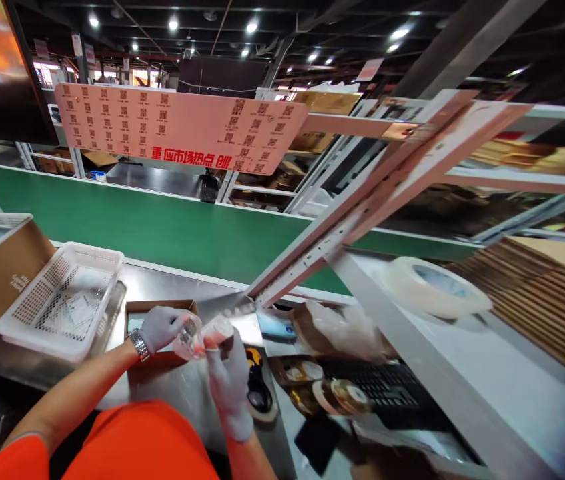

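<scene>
A green conveyor belt (pixel 162 230) is running behind the steel desk (pixel 162 283). A white basket (pixel 62 300) is sitting left; centrally, the gloved left hand (pixel 162 327) and right hand (pixel 229 373) are gripping a clear packet (pixel 202 335) together above a small carton (pixel 159 308). A tape roll (pixel 432 287) is lying far right.

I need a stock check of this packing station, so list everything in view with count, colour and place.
clear plastic item: one, transparent with a red tint, held between both hands
small cardboard box: one, brown, open, behind the hands
mesh basket: one, white, left on the steel bench
large carton: one, brown, far left
conveyor belt: one, green, behind the bench
QR code board: one, pink, hanging above the belt
tape roll: one, clear, on the right shelf
keyboard: one, black, lower right
left hand: white glove, wristwatch, gripping the item
right hand: white glove, gripping the item
</scene>
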{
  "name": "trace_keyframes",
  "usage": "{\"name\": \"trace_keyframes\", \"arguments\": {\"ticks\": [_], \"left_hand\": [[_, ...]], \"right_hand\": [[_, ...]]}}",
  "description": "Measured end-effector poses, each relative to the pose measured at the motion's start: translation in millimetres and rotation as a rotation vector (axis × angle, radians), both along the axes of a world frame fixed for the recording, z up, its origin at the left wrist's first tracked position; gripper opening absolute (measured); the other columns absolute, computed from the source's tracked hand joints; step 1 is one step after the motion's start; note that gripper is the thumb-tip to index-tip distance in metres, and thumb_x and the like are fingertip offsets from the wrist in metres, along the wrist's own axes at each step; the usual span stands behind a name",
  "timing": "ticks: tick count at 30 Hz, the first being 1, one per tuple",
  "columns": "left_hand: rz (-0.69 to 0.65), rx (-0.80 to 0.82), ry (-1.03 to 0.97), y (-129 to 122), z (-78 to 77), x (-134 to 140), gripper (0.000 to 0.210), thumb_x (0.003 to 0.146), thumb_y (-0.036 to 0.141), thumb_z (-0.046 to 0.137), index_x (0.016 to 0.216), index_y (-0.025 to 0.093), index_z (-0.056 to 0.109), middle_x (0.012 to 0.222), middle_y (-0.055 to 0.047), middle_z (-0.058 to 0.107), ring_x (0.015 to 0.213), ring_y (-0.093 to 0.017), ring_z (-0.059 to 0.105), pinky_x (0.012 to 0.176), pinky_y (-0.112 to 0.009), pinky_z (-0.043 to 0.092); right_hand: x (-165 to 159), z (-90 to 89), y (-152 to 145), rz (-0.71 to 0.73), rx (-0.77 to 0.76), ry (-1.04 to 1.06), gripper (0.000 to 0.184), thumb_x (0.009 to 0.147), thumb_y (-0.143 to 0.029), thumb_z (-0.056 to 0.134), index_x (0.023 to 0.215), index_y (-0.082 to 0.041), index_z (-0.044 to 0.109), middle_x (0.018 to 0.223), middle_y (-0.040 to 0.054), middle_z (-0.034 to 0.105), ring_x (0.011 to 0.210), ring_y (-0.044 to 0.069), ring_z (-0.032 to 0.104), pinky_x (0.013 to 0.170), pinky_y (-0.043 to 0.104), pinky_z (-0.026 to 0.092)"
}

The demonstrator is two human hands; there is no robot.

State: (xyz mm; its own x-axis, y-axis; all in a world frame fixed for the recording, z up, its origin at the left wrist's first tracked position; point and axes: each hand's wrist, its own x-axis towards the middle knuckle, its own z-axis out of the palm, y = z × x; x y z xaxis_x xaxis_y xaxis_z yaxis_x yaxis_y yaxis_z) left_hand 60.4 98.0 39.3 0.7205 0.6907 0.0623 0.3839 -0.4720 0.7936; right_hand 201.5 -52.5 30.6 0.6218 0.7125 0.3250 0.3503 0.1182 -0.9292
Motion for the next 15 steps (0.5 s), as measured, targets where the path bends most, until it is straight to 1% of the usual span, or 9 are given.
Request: {"name": "trace_keyframes", "arguments": {"ticks": [2, 3, 4, 5, 7, 9, 10, 12, 15], "left_hand": [[-0.016, 0.000, -0.007, 1, -0.7, 1, 0.052, 0.117, 0.038, 0.046, 0.114, 0.022, 0.096, 0.102, -0.008, 0.092, 0.091, -0.022, 0.079, 0.079, -0.029, 0.045], [0.003, 0.020, 0.018, 1, -1.8, 1, 0.052, 0.118, 0.038, 0.047, 0.109, 0.021, 0.095, 0.100, -0.009, 0.091, 0.089, -0.022, 0.078, 0.078, -0.030, 0.044], [0.033, 0.048, 0.054, 1, -3.2, 1, 0.052, 0.118, 0.038, 0.047, 0.103, 0.019, 0.094, 0.097, -0.010, 0.090, 0.087, -0.022, 0.077, 0.076, -0.030, 0.042], [0.068, 0.081, 0.093, 2, -4.8, 1, 0.053, 0.118, 0.038, 0.049, 0.097, 0.018, 0.092, 0.095, -0.011, 0.089, 0.085, -0.022, 0.076, 0.074, -0.031, 0.040], [0.128, 0.148, 0.148, 3, -7.6, 0, 0.054, 0.118, 0.039, 0.050, 0.087, 0.016, 0.088, 0.089, -0.012, 0.087, 0.081, -0.021, 0.073, 0.072, -0.032, 0.036], [0.162, 0.194, 0.141, 4, -8.4, -2, 0.054, 0.119, 0.039, 0.050, 0.083, 0.017, 0.085, 0.087, -0.011, 0.085, 0.080, -0.020, 0.072, 0.072, -0.032, 0.035], [0.174, 0.210, 0.125, 5, -7.9, -3, 0.053, 0.119, 0.038, 0.050, 0.083, 0.018, 0.084, 0.087, -0.010, 0.084, 0.079, -0.020, 0.071, 0.072, -0.032, 0.036], [0.191, 0.250, 0.098, 8, -5.2, -7, 0.051, 0.118, 0.037, 0.052, 0.082, 0.019, 0.083, 0.086, -0.009, 0.083, 0.078, -0.019, 0.069, 0.072, -0.032, 0.036], [0.208, 0.337, 0.105, 13, 0.6, -12, 0.050, 0.118, 0.038, 0.056, 0.079, 0.020, 0.082, 0.085, -0.009, 0.082, 0.077, -0.020, 0.068, 0.071, -0.032, 0.036]], "right_hand": [[-4, -20.9, 6, -0.040, -0.055, -0.002, 0.047, 0.101, -0.058, 0.078, 0.132, -0.024, 0.069, 0.121, 0.0140, 0.087, 0.105, 0.028, 0.084, 0.089, 0.039, 0.071], [-5, -30.5, 9, -0.047, -0.078, -0.007, 0.053, 0.100, -0.054, 0.078, 0.140, -0.022, 0.067, 0.125, 0.0165, 0.088, 0.107, 0.029, 0.086, 0.089, 0.041, 0.072], [-6, -38.4, 12, -0.022, -0.104, -0.026, 0.055, 0.099, -0.049, 0.076, 0.145, -0.021, 0.065, 0.126, 0.0174, 0.089, 0.107, 0.030, 0.088, 0.089, 0.041, 0.074], [-6, -44.2, 15, 0.037, -0.130, -0.062, 0.053, 0.099, -0.042, 0.073, 0.147, -0.021, 0.065, 0.127, 0.0174, 0.089, 0.108, 0.030, 0.089, 0.091, 0.042, 0.074], [-4, -48.3, 19, 0.207, -0.178, -0.175, 0.046, 0.100, -0.030, 0.065, 0.145, -0.023, 0.069, 0.129, 0.0157, 0.090, 0.113, 0.029, 0.090, 0.099, 0.043, 0.075], [1, -43.8, 23, 0.360, -0.211, -0.286, 0.049, 0.101, -0.022, 0.059, 0.148, -0.025, 0.073, 0.135, 0.0140, 0.090, 0.120, 0.028, 0.089, 0.106, 0.043, 0.073], [4, -39.4, 26, 0.407, -0.218, -0.327, 0.052, 0.102, -0.020, 0.056, 0.151, -0.026, 0.073, 0.139, 0.0136, 0.089, 0.122, 0.028, 0.088, 0.108, 0.043, 0.073], [11, -28.4, 34, 0.471, -0.224, -0.391, 0.057, 0.103, -0.017, 0.054, 0.156, -0.027, 0.072, 0.147, 0.0134, 0.086, 0.130, 0.028, 0.086, 0.113, 0.044, 0.071], [17, -8.5, 48, 0.577, -0.285, -0.502, 0.063, 0.100, -0.010, 0.053, 0.159, -0.025, 0.070, 0.165, 0.0138, 0.077, 0.151, 0.028, 0.076, 0.126, 0.045, 0.064]]}}
